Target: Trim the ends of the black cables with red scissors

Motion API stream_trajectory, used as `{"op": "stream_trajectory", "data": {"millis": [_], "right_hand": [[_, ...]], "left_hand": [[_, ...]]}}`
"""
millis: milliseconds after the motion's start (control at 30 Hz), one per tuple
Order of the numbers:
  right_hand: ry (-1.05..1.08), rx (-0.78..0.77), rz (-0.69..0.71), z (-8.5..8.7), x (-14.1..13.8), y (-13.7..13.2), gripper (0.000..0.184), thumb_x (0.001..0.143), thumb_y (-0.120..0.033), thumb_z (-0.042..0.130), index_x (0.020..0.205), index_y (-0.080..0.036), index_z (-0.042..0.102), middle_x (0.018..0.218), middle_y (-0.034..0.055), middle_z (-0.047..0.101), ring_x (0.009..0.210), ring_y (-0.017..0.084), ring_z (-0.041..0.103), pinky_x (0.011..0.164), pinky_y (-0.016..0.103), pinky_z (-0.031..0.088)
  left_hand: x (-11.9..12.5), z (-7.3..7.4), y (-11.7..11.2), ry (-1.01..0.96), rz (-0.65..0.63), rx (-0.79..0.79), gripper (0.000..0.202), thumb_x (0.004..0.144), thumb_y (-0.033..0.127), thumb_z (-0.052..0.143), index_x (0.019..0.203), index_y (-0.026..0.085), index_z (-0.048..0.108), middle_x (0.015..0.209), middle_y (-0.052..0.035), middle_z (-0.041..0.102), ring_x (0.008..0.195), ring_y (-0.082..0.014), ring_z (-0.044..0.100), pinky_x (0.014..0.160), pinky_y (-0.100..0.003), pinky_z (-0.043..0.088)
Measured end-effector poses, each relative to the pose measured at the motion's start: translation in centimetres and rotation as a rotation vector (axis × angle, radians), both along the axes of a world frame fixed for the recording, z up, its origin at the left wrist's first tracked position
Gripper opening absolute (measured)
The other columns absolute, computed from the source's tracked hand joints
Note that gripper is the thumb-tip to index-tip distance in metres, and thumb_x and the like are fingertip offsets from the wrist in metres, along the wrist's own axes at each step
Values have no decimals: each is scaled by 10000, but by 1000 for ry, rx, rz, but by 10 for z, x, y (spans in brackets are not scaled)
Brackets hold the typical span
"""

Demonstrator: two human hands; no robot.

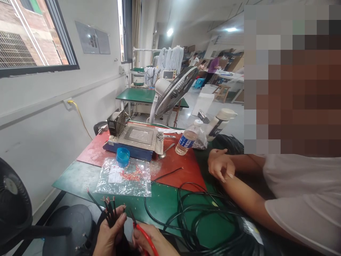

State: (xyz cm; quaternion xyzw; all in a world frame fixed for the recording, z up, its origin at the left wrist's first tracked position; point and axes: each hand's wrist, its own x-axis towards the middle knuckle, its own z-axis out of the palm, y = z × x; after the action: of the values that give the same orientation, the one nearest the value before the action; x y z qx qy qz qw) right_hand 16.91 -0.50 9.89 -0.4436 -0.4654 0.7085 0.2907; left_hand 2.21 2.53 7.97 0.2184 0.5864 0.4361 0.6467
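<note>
My left hand (113, 229) is closed round a bunch of black cables (108, 209), whose stripped ends point up with bare copper and some red showing. My right hand (150, 236) grips red-handled pliers or cutters (145, 233); their dark jaws point up, just right of the cable ends, and I cannot tell the exact kind. Beyond my hands a clear plastic bag (103, 183) lies on the table with small red and copper-coloured scraps (131, 173) on it. A blue round cap (123, 156) sits at the bag's far edge.
Coiled black cable (186, 213) covers the green table (160, 202) at right. A solder pot (133, 142) with a small fan, a spoon (167, 151) and a bottle (186, 138) stand on the red mat (170, 174). Another person's forearms (239, 188) rest at right. A black fan (13, 192) stands left.
</note>
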Motion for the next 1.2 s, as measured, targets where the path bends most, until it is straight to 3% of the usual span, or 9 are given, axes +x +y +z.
{"op": "stream_trajectory", "data": {"millis": [100, 167, 600, 733, 933, 1067, 1200], "right_hand": [[-3, 21, 16, 3, -1, 0, 632, 715, -776, 391, 708, -154, 500, 572, -36, 400, 459, 54, 359, 424, 184, 264], [5, 22, 19, 2, -2, 1, 636, 712, -783, 382, 709, -157, 490, 571, -35, 398, 457, 56, 359, 421, 186, 266], [105, 11, -57, 4, -6, 0, 598, 723, -747, 433, 635, -158, 486, 562, -39, 406, 463, 55, 353, 441, 193, 252], [123, -4, -60, 7, -6, 0, 599, 707, -757, 445, 618, -165, 464, 553, -41, 400, 453, 56, 356, 435, 198, 250], [116, -73, -61, 8, -7, 0, 622, 669, -786, 447, 648, -165, 477, 550, -43, 396, 423, 48, 347, 411, 194, 245], [86, -117, -34, 8, -7, 0, 646, 663, -803, 422, 666, -162, 497, 557, -34, 403, 446, 55, 368, 426, 189, 259], [67, -82, -42, 12, -10, -3, 658, 659, -815, 401, 677, -164, 488, 572, -31, 400, 471, 60, 372, 450, 194, 274]], "left_hand": [[1, 4, -2, -69, 49, -11, 507, 446, 360, 834, 882, 138, 700, 625, -32, 674, 571, -102, 588, 503, -158, 413], [2, 6, -2, -83, 43, -6, 493, 451, 336, 833, 889, 144, 712, 780, -67, 723, 748, -157, 638, 607, -187, 457], [0, -1, -1, 41, 40, 22, 494, 455, 401, 807, 866, 140, 720, 820, -84, 732, 826, -258, 645, 718, -327, 489], [0, -5, -2, 84, 50, 24, 508, 433, 422, 809, 853, 149, 726, 857, -91, 734, 832, -254, 642, 698, -304, 484], [0, -8, -3, -5, 89, 13, 473, 431, 368, 834, 843, 170, 714, 851, -56, 737, 843, -197, 640, 757, -263, 476], [-3, -12, -4, 104, 70, 74, 463, 461, 400, 817, 848, 164, 722, 919, -68, 714, 927, -229, 614, 812, -288, 463], [1, -11, -5, 166, 131, 117, 449, 436, 431, 817, 791, 168, 735, 907, -62, 706, 926, -236, 607, 818, -293, 457]]}}
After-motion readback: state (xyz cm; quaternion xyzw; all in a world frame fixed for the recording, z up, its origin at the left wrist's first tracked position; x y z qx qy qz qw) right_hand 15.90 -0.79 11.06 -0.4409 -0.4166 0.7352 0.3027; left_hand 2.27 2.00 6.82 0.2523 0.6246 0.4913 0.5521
